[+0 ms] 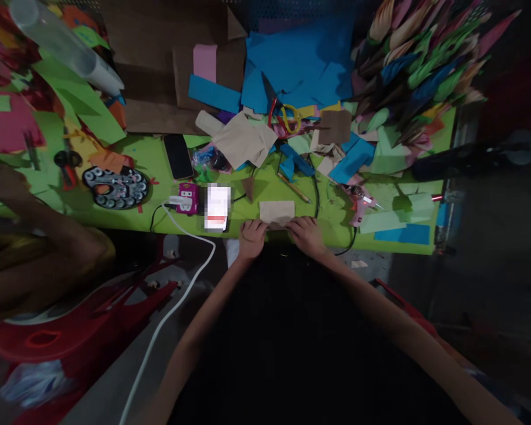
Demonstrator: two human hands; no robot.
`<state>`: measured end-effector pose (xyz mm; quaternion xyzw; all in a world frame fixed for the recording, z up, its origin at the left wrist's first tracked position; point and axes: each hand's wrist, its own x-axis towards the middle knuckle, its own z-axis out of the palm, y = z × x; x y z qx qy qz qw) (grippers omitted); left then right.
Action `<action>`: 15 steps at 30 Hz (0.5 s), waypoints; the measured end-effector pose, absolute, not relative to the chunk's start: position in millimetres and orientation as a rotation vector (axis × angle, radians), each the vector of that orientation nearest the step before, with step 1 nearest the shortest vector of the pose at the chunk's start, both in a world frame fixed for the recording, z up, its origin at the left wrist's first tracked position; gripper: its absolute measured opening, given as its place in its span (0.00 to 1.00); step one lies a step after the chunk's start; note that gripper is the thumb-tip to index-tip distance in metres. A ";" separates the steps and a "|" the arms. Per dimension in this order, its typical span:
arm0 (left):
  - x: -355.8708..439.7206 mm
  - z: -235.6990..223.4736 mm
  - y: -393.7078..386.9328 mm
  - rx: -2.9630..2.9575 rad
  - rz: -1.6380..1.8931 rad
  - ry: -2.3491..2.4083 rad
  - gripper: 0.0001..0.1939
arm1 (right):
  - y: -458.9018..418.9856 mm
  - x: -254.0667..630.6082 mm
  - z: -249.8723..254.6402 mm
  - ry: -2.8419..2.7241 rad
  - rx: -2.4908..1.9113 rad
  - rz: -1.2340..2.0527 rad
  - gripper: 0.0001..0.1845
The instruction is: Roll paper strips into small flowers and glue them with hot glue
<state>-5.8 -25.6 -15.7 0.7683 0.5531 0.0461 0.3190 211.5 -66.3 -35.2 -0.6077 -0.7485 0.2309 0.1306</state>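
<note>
A small beige piece of paper [277, 211] lies at the near edge of the green table [150, 156]. My left hand [251, 235] presses on its lower left corner with the fingers bent. My right hand [307, 232] holds down its lower right part, fingers curled onto the paper. Both forearms reach up from the bottom of the view.
Coloured paper scraps, blue sheets [301, 62], scissors [283, 118], a pencil [294, 188], a phone [178, 156], a glue gun [358, 206] and a pile of folded paper shapes [420, 59] cover the table. Another person's arm [30, 236] is at the left, above a red stool [84, 324].
</note>
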 end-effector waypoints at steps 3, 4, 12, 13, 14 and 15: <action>-10.0 -18.2 -29.5 2.042 0.136 1.402 0.13 | -69.3 216.8 -35.8 -2.185 -1.739 0.694 0.13; -11.1 -19.1 -30.7 2.046 0.135 1.393 0.13 | -70.0 218.0 -36.7 -2.179 -1.743 0.687 0.13; -13.4 -23.3 -30.7 2.010 0.171 1.385 0.12 | -70.5 219.8 -43.1 -2.136 -1.760 0.643 0.14; -12.9 -22.8 -29.7 2.011 0.178 1.385 0.11 | -70.4 220.0 -42.7 -2.142 -1.756 0.640 0.14; -12.2 -22.2 -28.6 2.013 0.182 1.384 0.10 | -70.4 220.2 -42.1 -2.150 -1.752 0.634 0.14; -11.5 -21.3 -27.5 2.016 0.186 1.384 0.10 | -70.4 220.2 -41.3 -2.157 -1.748 0.625 0.14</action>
